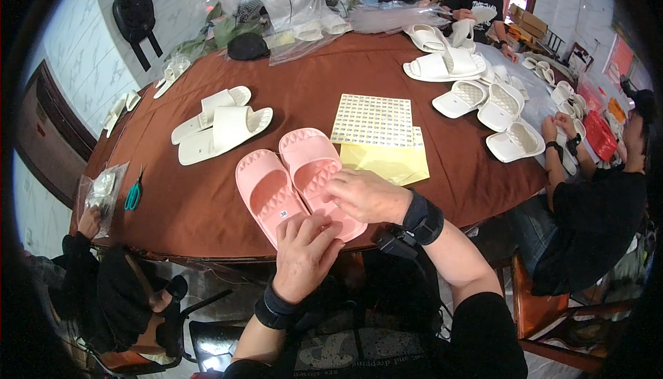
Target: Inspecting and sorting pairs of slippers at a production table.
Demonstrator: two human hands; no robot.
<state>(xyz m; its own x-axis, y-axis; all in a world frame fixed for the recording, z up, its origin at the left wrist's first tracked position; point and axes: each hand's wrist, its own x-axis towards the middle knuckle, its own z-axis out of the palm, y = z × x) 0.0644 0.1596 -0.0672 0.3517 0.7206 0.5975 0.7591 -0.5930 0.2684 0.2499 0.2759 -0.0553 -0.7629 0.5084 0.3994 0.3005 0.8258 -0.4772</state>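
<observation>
left hand (pixel 305 253): I see it palm-down on the heel end of the pink slippers (pixel 297 178), fingers curled close together, tips resting on the sole near the small round white sticker (pixel 283 214).
right hand (pixel 366 196): laid across the right slipper's heel part, fingers bent and bunched. Looks like a pinch at the tips, but I can't tell what's in it, too small.
pink slippers: pair, side by side and touching, soles up, on the near edge of the brown table (pixel 207 199), toes pointing away from me.
sticker sheet (pixel 373 119): white grid sheet just beyond the slippers, overlapping a yellow envelope (pixel 390 163) that sits right of them.
cream slippers (pixel 219 125): pair to my left, well apart from the pink ones.
teal snips (pixel 133 196): far left table edge, next to a clear bag (pixel 102 189).
other people: seated around the table; more white slippers (pixel 483 102) piled on the right side.
</observation>
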